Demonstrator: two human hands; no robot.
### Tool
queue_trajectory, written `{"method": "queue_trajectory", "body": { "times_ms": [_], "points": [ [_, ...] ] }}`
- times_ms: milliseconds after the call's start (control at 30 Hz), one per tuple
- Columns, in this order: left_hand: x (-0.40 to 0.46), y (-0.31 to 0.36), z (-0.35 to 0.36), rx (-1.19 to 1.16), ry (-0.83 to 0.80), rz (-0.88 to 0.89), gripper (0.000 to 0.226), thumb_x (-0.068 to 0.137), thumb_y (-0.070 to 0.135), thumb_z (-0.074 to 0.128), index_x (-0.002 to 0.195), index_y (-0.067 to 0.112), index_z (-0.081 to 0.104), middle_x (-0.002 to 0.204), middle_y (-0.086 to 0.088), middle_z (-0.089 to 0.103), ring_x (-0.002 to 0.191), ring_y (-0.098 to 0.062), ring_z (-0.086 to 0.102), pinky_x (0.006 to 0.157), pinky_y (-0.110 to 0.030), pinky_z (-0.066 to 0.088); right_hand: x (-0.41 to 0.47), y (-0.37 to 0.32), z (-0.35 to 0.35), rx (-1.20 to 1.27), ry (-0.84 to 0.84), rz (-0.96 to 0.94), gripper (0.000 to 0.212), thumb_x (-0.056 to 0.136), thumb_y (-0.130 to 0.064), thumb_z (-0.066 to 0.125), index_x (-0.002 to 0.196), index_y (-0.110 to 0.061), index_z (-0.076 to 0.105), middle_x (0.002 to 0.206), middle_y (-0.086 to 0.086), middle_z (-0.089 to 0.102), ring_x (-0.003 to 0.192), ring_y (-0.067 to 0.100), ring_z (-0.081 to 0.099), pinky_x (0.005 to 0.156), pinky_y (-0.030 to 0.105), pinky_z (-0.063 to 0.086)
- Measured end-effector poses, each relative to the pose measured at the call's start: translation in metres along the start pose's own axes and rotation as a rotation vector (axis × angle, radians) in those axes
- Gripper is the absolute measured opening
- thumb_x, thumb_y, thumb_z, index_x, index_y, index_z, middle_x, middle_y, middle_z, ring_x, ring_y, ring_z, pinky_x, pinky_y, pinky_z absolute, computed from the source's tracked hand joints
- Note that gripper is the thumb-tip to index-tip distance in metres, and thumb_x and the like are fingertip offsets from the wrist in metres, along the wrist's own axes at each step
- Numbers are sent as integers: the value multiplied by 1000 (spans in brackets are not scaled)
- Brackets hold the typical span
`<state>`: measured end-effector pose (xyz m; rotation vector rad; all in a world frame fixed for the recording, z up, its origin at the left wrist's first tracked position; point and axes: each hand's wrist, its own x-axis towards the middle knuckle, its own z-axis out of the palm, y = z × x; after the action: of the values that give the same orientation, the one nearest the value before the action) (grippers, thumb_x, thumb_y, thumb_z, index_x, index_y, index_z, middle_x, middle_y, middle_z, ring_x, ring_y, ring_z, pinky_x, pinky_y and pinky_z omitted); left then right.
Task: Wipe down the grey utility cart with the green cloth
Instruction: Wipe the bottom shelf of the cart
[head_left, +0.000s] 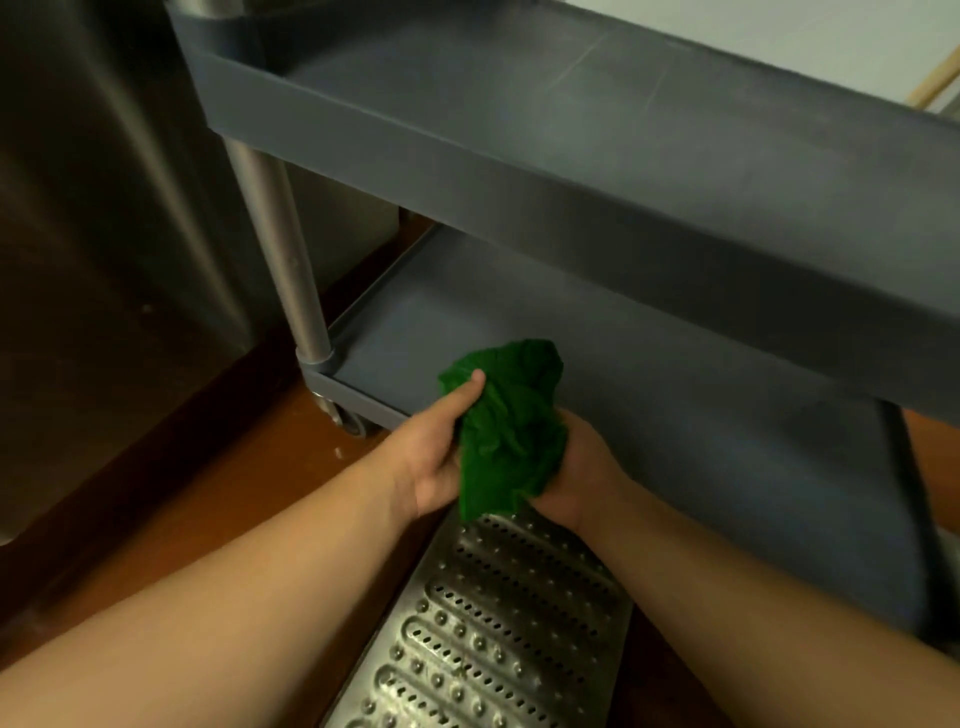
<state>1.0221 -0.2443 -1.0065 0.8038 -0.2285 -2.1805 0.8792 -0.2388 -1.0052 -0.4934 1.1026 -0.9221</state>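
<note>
A crumpled green cloth (506, 426) is bunched between both my hands, just above the front edge of the grey utility cart's bottom shelf (649, 395). My left hand (439, 447) grips its left side, thumb pressed on top. My right hand (582, 467) holds it from the right and underneath, mostly hidden by the fabric. The cart's middle shelf (519, 171) juts out above, its front wall crossing the view diagonally. A metal post (283, 249) joins the shelves at the left corner.
A perforated steel drain grate (483, 634) lies in the brown floor below my hands. A stainless steel cabinet (93, 208) stands at the left. A caster wheel (350, 418) sits under the cart's corner.
</note>
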Motion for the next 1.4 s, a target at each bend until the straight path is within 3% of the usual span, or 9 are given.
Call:
{"method": "queue_trajectory", "body": {
  "times_ms": [200,267,333,433,533,667,800,1033,1400],
  "points": [
    [11,-16,-12,7,252,296,27,101,17,50,127,16,54,116,-20,69,98,-35,71,71,-50,58,17,8,7,-448,231,-224,41,100,-52,38,110,-25,67,117,8,69,103,23,68,97,46,53],
    [13,-15,-11,59,290,366,26,100,14,51,126,17,53,114,-19,69,95,-33,72,72,-48,59,13,12,8,-737,238,-524,35,97,-43,47,129,-29,56,130,-2,58,121,14,55,109,37,42],
    [15,-13,-10,89,291,409,29,100,13,51,129,16,51,118,-20,67,100,-33,70,81,-48,58,11,13,9,-1045,96,-668,73,92,-36,60,154,-28,22,150,-4,31,141,11,29,116,29,24],
    [10,-4,-13,60,168,291,38,102,30,43,135,13,52,127,-19,64,117,-32,63,104,-49,46,20,15,14,-1579,-1,-640,93,82,-49,63,155,-40,6,165,6,4,148,36,14,118,52,25],
    [3,13,-29,64,105,219,52,102,46,30,131,13,58,116,-17,69,112,-32,63,103,-48,44,44,12,24,-1504,11,-557,97,76,-57,69,153,-44,10,163,9,14,146,37,23,115,54,31],
    [1,38,-52,234,202,267,45,104,40,33,127,12,61,112,-12,71,103,-25,65,94,-40,48,80,17,41,-1261,44,-727,68,90,-23,65,149,-40,36,153,1,38,140,19,38,113,43,37],
    [-1,64,-80,1003,628,527,45,90,-14,37,128,1,56,120,-8,60,119,-22,55,93,-14,41,132,19,70,-1304,53,-875,60,90,-12,60,145,-34,47,156,3,37,143,22,34,115,37,35],
    [4,75,-118,1919,576,254,68,93,11,47,154,25,23,163,1,16,151,-22,4,122,-39,10,194,55,99,-1607,-21,-684,63,92,-14,57,149,-34,39,162,-2,24,146,31,25,114,46,35],
    [28,64,-80,2290,869,-75,58,92,30,41,148,15,34,157,-6,32,147,-25,22,119,-51,19,69,-26,-165,-1551,572,-356,65,95,-13,56,154,-25,32,163,4,21,146,35,27,117,49,32]
  ]
}}
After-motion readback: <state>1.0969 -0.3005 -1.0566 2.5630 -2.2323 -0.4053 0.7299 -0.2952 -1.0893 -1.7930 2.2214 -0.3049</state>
